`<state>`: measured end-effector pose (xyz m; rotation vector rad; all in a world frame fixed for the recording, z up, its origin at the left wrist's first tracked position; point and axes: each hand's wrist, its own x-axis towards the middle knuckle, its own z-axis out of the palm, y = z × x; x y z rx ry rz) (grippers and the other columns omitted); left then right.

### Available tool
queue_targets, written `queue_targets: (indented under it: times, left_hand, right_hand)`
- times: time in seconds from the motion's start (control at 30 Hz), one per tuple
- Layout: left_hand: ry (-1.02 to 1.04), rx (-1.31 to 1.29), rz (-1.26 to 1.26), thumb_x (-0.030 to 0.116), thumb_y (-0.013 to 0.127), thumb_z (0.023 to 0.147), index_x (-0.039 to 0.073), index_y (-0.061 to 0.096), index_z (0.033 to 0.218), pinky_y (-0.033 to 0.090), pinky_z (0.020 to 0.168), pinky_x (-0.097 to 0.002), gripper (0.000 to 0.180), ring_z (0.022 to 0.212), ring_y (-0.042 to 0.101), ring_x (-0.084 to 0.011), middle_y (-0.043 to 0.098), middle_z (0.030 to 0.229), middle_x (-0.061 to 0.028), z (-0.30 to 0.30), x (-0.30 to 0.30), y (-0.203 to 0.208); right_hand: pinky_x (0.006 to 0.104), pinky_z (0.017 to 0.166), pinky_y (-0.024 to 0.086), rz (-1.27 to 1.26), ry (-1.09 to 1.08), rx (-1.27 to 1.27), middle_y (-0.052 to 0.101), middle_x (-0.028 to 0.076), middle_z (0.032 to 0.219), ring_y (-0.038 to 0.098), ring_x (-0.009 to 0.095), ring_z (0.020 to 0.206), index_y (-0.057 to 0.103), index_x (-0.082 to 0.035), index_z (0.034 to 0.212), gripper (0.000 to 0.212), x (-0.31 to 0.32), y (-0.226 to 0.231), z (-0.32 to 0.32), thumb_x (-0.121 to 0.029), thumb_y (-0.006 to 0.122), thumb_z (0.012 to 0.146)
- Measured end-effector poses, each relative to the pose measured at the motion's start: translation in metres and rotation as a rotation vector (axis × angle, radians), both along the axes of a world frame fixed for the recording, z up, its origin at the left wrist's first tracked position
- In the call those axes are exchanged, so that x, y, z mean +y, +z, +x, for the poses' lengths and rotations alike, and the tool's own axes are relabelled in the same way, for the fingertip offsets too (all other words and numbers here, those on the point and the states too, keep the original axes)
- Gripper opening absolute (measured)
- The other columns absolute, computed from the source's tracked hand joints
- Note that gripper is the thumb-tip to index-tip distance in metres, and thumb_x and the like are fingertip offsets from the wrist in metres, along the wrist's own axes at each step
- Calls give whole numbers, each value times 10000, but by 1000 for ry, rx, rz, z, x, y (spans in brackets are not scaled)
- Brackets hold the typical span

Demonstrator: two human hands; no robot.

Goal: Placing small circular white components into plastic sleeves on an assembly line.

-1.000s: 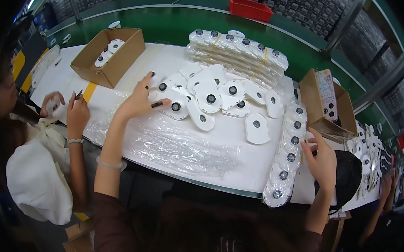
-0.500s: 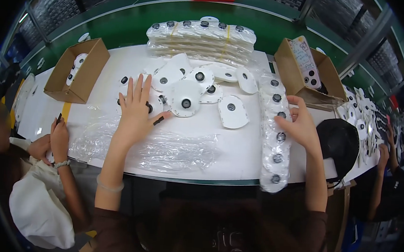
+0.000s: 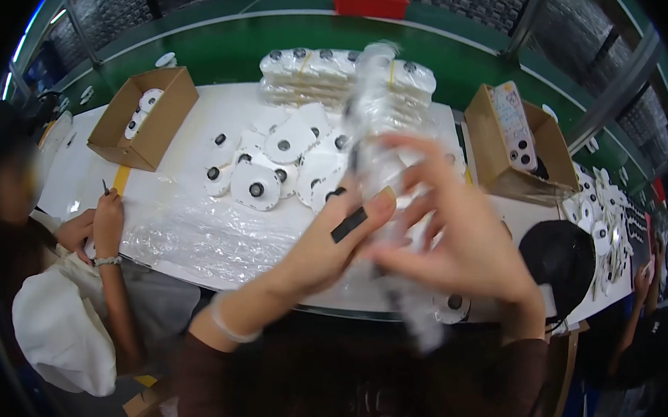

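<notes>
In front of me a long clear-plastic sleeve of white discs with black hubs (image 3: 372, 95) is held up on end, smeared by motion. My left hand (image 3: 330, 243), a dark band on its thumb, closes around its middle. My right hand (image 3: 464, 229) curls its fingers about the same sleeve from the right, blurred. Behind my right hand, another white piece with a black hub (image 3: 453, 305) shows at the table's front edge, mostly hidden. Left of the sleeve lies a loose pile of white discs with black hubs (image 3: 255, 189).
Crumpled clear plastic (image 3: 200, 234) covers the table's front left. Stacked bagged rows (image 3: 303, 94) lie at the back. Cardboard boxes (image 3: 172, 112) (image 3: 480, 168) stand left and right; a black cap (image 3: 555, 259) sits right. Co-workers' hands (image 3: 107, 220) (image 3: 645, 277) are at both sides.
The sleeve has come up off the right side of the table to the middle. My left hand has left the pile and moved right onto it; my right hand has moved left.
</notes>
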<state>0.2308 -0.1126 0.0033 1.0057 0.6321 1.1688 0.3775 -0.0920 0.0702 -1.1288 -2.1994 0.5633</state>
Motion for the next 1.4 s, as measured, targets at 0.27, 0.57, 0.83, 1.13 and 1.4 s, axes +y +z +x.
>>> queue_targets:
  times: [0.27, 0.57, 0.83, 1.13, 1.4]
  left_hand:
    - [-294, -562, -122, 331, 342, 824, -28, 350, 1080, 459, 624, -312, 441, 682, 504, -214, 454, 921, -141, 18, -1, -25]
    - [-382, -307, 82, 360, 443, 778, -114, 295, 1111, 464, 577, -284, 598, 659, 517, -172, 460, 946, -202, 4, -5, -38]
    - [8, -538, 47, 460, 241, 818, -112, 290, 1103, 437, 635, -350, 641, 715, 515, -275, 439, 965, -257, -14, -24, -32]
    - [627, -848, 106, 457, 256, 807, 55, 324, 1118, 412, 617, -356, 513, 719, 443, -238, 438, 991, -147, -63, -35, -21]
    - [752, -904, 282, 444, 266, 810, 57, 250, 1173, 419, 651, -375, 531, 765, 461, -241, 441, 1011, -153, -107, -55, -40]
  right_hand:
    - [242, 627, 418, 593, 139, 146, 499, 89, 976, 506, 175, 854, 517, -49, 986, 400, 38, -12, 3, -87, 620, 601]
    - [160, 538, 389, 93, 133, 399, 548, 52, 757, 506, 62, 665, 571, -9, 813, 96, 51, 0, 27, -36, 518, 737]
    - [192, 613, 414, -252, 234, 483, 538, 55, 874, 502, 100, 785, 524, -18, 933, 250, 47, -22, -5, -47, 559, 687]
    - [286, 567, 427, 80, 1028, -215, 499, 68, 778, 514, 216, 688, 501, -42, 871, 228, -19, -38, -33, -147, 571, 681]
    - [262, 501, 411, 78, 1214, -501, 455, 39, 701, 505, 188, 604, 495, -85, 780, 135, -27, -31, -25, -128, 538, 660]
